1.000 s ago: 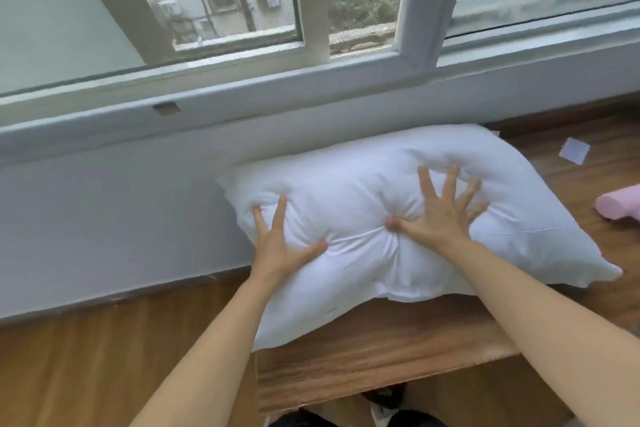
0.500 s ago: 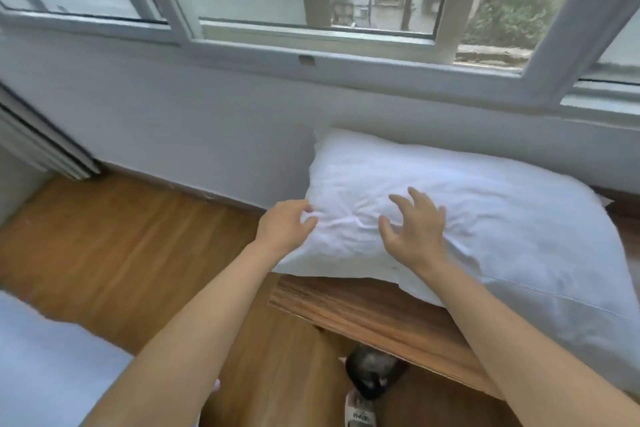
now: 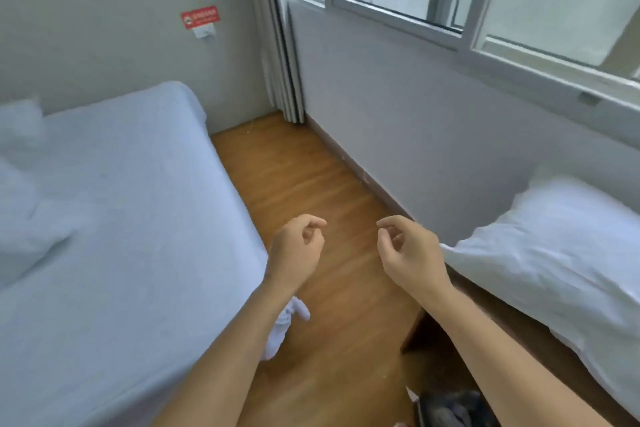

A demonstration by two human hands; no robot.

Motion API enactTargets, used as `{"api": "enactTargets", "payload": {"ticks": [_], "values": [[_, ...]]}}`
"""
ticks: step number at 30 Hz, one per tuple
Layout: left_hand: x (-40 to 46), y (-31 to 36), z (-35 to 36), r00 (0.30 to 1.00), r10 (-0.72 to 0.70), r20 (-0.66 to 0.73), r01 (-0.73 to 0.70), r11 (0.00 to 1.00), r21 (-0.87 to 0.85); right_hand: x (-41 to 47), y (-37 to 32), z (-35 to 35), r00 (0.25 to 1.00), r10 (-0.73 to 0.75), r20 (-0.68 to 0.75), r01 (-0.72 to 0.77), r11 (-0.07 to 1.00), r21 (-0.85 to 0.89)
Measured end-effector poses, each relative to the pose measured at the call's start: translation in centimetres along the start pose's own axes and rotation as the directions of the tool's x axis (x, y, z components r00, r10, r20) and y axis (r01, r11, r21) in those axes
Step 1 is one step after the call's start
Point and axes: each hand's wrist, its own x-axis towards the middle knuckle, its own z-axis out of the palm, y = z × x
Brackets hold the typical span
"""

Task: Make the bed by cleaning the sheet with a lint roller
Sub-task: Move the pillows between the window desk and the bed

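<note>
The bed point(image 3: 114, 218) with its pale blue-white sheet fills the left of the view, with a rumpled white pillow point(image 3: 17, 135) at its far left end. A second white pillow point(image 3: 561, 260) lies on a wooden bench point(image 3: 512, 326) at the right, under the window. My left hand point(image 3: 298, 250) and my right hand point(image 3: 408, 253) hover over the wood floor between bed and bench, fingers loosely curled and holding nothing. No lint roller is in view.
A strip of wood floor point(image 3: 311, 184) runs between bed and bench toward the corner. Folded curtain panels point(image 3: 280, 62) stand in that corner. A red sign point(image 3: 200, 16) hangs on the grey wall. A white cloth point(image 3: 284, 322) hangs by the bed's edge; a dark shoe point(image 3: 450, 409) lies below.
Both hands have come off the pillow on the bench and now hang free. The view has swung left, bringing the bed into sight.
</note>
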Motion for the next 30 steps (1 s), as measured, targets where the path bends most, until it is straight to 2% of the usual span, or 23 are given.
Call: {"api": "enactTargets", "payload": {"ticks": [7,13,21,30], "values": [[-10.7,-9.5,-17.0,0.96,-0.14,-0.243,0.117,0.987,-0.106,-7.3,-15.2,12.2,0.96,-0.191,0.206,0.166,0.977,0.134],[-20.8,-17.5,-29.2,0.869,-0.234,-0.437,0.18,0.97,-0.161,-16.0,-26.9,22.8,0.86,-0.309,0.407,0.225,0.944,0.242],[-33.0,-25.1,-42.3,0.708,-0.371,-0.601,0.261,0.928,-0.265,-26.0,-39.7,34.9,0.626,-0.523,0.578,0.353,0.852,0.387],[-47.5,-36.9,-53.1,0.421,-0.56,-0.714,0.455,0.811,-0.368,-38.0,-51.0,50.8,0.295,-0.642,0.707,0.39,0.757,0.524]]}}
